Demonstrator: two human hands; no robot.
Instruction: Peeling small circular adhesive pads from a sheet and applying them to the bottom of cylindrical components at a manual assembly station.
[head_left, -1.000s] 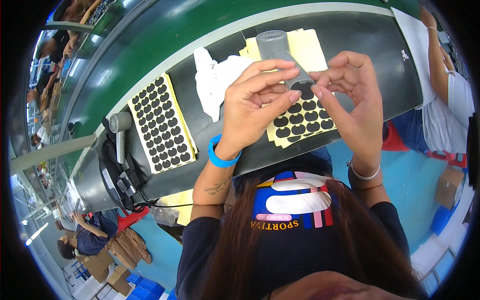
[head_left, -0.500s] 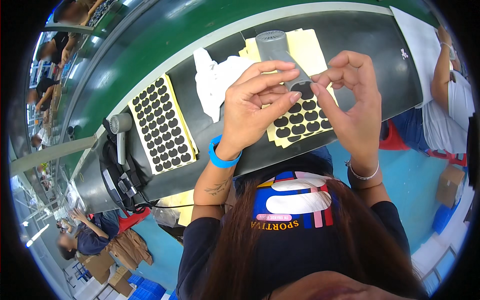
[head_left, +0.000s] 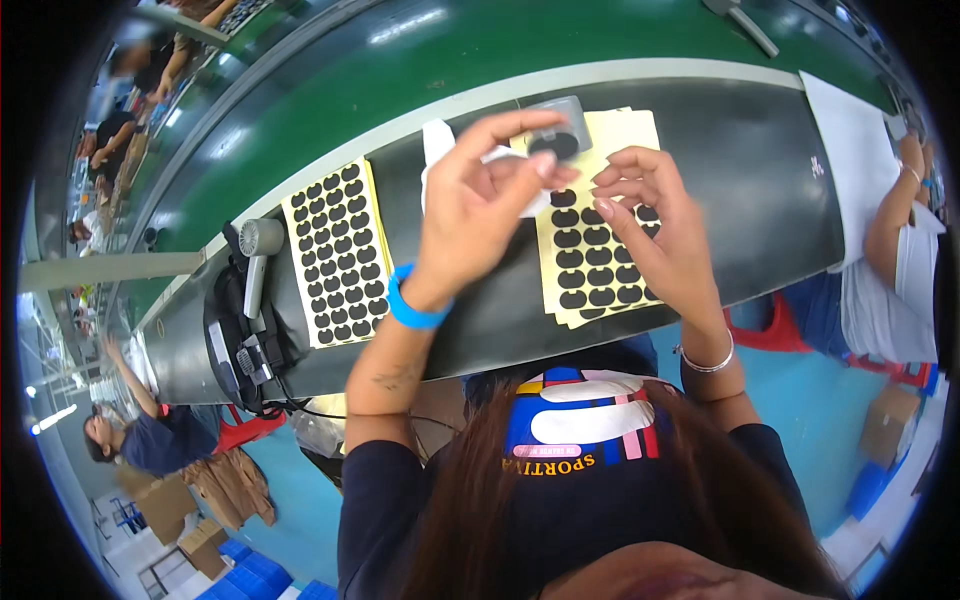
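Observation:
My left hand (head_left: 475, 205) has its fingers and thumb around a grey handheld fan (head_left: 572, 108), smeared by motion. The fan's handle end faces me and carries a black oval pad (head_left: 553, 146). My right hand (head_left: 660, 230) hovers over the yellow sheet of black stickers (head_left: 583, 240), its fingers apart and nothing visible between them. Several dark oval stickers sit in rows on that sheet, which lies on a stack of others. A white bag or cloth (head_left: 437, 140) is partly hidden behind my left hand.
Another sticker sheet (head_left: 340, 255) lies to the left. Beyond it are a grey fan (head_left: 258, 255) and a black strap with buckles (head_left: 235, 345). A green conveyor belt (head_left: 480, 60) runs along the far side. A white board (head_left: 850, 150) and a co-worker's arm (head_left: 893, 200) are at the right.
The fan has swung up and left with my left hand, so its handle end now faces me. My right hand has come away from it and lowered over the stickers.

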